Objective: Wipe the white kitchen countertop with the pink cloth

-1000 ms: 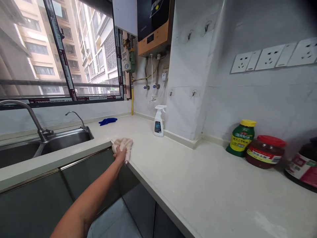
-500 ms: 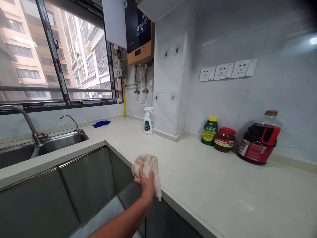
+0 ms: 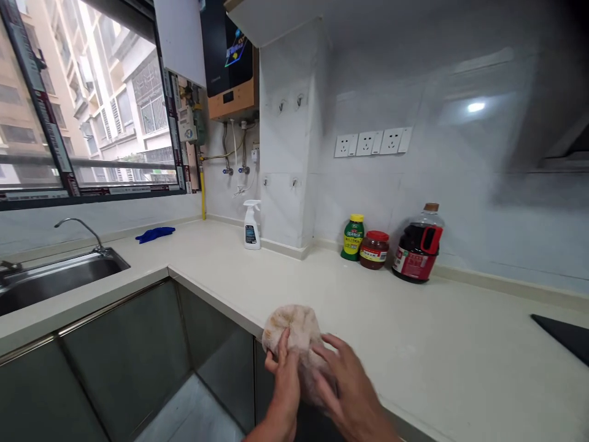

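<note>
A crumpled pale pinkish cloth (image 3: 294, 325) with brownish stains is held over the front edge of the white countertop (image 3: 414, 344). My left hand (image 3: 286, 374) grips it from the near left side, with the fingers closed on the fabric. On the right side of the cloth is my right hand (image 3: 347, 383), its thumb and fingers on the fabric and slightly blurred. The lower part of the cloth hangs between both hands, partly hidden by them.
A white spray bottle (image 3: 251, 227) stands by the wall pillar. Farther right are a green bottle (image 3: 353, 239), a red-lidded jar (image 3: 373, 250) and a large dark jug (image 3: 418, 248). A blue cloth (image 3: 155, 234) lies near the sink (image 3: 69, 276). A black flat object (image 3: 564, 337) is at right.
My right hand has come into view and onto the cloth, which my left hand was holding alone. The view has turned to the right, bringing in the black object.
</note>
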A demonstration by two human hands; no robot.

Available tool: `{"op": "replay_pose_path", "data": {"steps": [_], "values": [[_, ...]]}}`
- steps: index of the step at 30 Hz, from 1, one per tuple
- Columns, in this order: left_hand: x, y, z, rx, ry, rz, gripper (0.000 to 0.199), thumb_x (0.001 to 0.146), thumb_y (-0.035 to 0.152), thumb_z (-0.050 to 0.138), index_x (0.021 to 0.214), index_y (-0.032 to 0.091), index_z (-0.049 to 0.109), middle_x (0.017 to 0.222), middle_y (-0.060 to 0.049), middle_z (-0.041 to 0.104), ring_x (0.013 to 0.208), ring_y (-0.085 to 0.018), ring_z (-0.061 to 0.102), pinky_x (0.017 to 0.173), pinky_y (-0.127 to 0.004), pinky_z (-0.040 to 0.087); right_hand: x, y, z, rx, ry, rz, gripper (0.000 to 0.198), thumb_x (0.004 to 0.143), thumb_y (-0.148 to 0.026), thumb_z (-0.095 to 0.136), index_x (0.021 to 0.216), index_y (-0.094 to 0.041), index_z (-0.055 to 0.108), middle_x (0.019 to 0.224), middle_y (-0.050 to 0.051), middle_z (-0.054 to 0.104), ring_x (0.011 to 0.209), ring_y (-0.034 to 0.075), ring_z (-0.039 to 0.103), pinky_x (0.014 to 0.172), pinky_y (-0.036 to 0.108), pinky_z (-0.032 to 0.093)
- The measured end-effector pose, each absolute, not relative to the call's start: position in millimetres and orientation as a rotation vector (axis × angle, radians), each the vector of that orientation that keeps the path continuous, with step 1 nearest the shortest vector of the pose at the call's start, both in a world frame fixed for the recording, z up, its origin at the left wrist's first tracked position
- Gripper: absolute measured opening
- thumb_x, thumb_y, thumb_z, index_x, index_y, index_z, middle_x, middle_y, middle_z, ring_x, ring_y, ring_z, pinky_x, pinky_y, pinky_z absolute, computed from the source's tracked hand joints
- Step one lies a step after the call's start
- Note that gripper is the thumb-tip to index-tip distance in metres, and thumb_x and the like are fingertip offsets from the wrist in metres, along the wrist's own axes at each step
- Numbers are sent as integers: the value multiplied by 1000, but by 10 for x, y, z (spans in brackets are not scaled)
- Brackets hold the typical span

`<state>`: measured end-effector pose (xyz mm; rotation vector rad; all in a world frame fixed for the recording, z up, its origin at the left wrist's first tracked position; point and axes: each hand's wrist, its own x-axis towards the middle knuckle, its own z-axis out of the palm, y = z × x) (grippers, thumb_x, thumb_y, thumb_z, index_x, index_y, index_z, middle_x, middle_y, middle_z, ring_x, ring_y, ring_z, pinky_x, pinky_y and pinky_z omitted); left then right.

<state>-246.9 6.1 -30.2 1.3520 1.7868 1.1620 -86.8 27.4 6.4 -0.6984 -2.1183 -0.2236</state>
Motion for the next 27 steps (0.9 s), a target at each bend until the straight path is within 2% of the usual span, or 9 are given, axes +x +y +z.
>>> {"op": "replay_pose_path", "data": {"steps": [3,7,10,12,14,17,21,24,27], "values": [[-2739,-63,-290,1116,1665,1299,68,100,58,6,156,29,30,159,-7,37,144,-20,42,108,-29,47,-1437,327,171,-772,-2340,-163,63,81,-15,64,141,-24,48,153,14,34,139,34,36,109,54,44],[-3135,-119,-356,1163,1789,1340,65,97,61,20,147,29,46,148,-10,51,133,-27,53,103,-40,51,-1864,432,268,-1014,-2524,-228,90,65,-15,87,145,-26,46,153,17,35,138,48,31,107,67,37],[-3364,-78,-284,1224,1989,1574,58,93,59,33,135,25,55,134,-14,56,127,-29,55,107,-44,48,-1992,470,308,-1046,-2449,-311,70,81,-28,84,142,-24,50,149,16,41,133,45,38,105,68,38],[-3456,5,-106,1411,1975,1729,52,91,56,40,128,25,59,127,-12,56,125,-28,55,110,-44,45,-1991,459,335,-1034,-2415,-328,51,94,-38,72,139,-21,52,143,13,46,127,36,47,104,61,44],[-3503,145,132,1646,1875,1760,45,90,54,43,118,25,63,121,-10,58,122,-27,55,111,-45,44,-1929,422,364,-1040,-2401,-343,43,100,-42,65,135,-19,54,138,11,49,120,30,53,101,54,49],[-3531,425,421,1806,1780,1646,41,91,52,41,105,23,67,113,-9,63,114,-25,59,103,-43,48,-1748,340,382,-1050,-2370,-381,40,100,-42,65,131,-18,56,132,10,53,113,28,56,97,50,52],[-3570,769,500,1917,1806,1415,40,91,51,41,101,22,67,106,-8,66,103,-24,62,91,-38,52,-1337,227,277,-1067,-2307,-448,39,100,-42,64,130,-18,56,132,10,53,112,27,57,96,49,53],[-3612,952,462,2097,1849,1240,36,90,48,41,95,23,68,103,-7,67,99,-24,63,91,-37,51,-852,134,84,-1107,-2248,-494,36,100,-41,64,129,-21,57,134,10,53,116,28,55,99,49,50],[-3632,1085,450,2259,1940,1094,32,90,42,43,93,25,69,103,-7,68,103,-24,62,95,-37,48,-204,16,-156,-1153,-2167,-551,34,93,-26,67,126,-24,60,130,11,57,118,32,53,101,53,45]]}}
